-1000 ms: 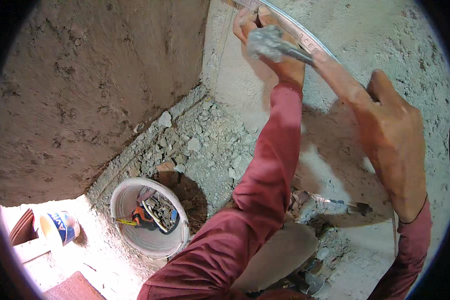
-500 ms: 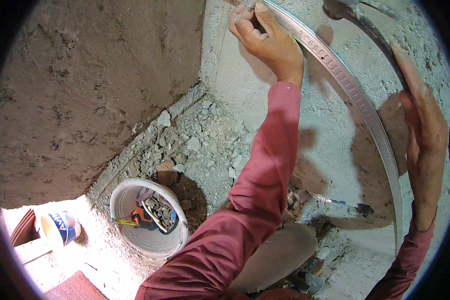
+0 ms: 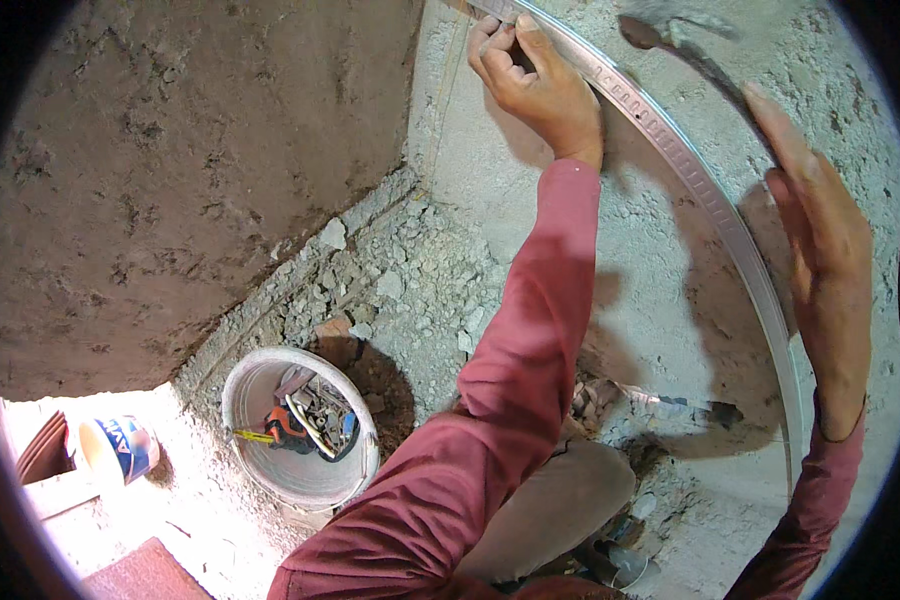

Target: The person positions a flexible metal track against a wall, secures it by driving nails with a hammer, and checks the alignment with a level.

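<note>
A long perforated metal strip (image 3: pixel 670 140) runs along the pale rough wall, bent into a curve by the wide lens. Near its upper end my left hand (image 3: pixel 545 90) is closed in a pinch against the strip. Whatever sits between thumb and fingers is too small to make out. My right hand (image 3: pixel 825 245) grips a hammer (image 3: pixel 705 68) by its dark handle, on the right of the strip. The blurred hammer head lies near the top edge of the view, to the right of my left hand and apart from it.
A whitish bucket (image 3: pixel 235 405) holding a tape measure (image 3: pixel 288 428) and loose hardware stands on the floor. Broken rubble (image 3: pixel 390 285) lies along the base of the brown wall (image 3: pixel 200 180). A blue-and-white tub (image 3: pixel 125 450) and a reddish board (image 3: pixel 145 575) are at lower left.
My right hand and the hammer have moved left, bringing the hammer head closer to my left hand. The left hand keeps its pinch at the strip, and the whole view has shifted slightly.
</note>
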### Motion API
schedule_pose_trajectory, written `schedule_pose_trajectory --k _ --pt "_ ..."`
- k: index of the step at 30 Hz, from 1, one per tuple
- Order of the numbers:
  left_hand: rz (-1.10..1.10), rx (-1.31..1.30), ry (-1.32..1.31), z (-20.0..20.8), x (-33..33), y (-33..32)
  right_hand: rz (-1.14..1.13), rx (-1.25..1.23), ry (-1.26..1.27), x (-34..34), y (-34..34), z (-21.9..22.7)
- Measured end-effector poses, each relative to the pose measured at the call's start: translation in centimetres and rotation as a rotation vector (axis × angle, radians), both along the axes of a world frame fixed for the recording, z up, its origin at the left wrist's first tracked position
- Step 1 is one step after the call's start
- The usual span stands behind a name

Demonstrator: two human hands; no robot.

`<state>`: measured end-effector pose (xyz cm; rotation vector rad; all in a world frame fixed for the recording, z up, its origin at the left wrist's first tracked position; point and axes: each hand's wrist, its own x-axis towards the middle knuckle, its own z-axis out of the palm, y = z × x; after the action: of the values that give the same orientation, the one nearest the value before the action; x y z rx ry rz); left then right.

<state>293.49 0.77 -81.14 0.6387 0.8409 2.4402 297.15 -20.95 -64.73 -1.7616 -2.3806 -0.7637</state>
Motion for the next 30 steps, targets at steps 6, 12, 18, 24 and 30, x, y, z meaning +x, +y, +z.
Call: schedule_pose_trajectory --k 6,12,18,24,30 --pt "-0.157 0.067 -0.099 -0.6 1.1 -0.7 -0.127 -0.015 -0.14 -0.7 0.7 -1.0" --pt "-0.349 0.089 -0.196 -0.5 0.7 -2.0 -0.043 -0.024 -0.296 -1.8 2.5 -2.6" --pt "-0.252 0.082 -0.109 -0.4 0.4 -1.4 0.026 0.038 -0.338 -2.5 4.1 -3.5" --pt "-0.258 0.095 -0.102 -0.6 0.4 -1.1 0.035 0.008 -0.293 -2.9 4.9 -3.3" --pt "-0.264 0.093 -0.098 -0.8 0.6 -1.0 0.059 0.037 -0.287 -2.4 5.3 -3.7"
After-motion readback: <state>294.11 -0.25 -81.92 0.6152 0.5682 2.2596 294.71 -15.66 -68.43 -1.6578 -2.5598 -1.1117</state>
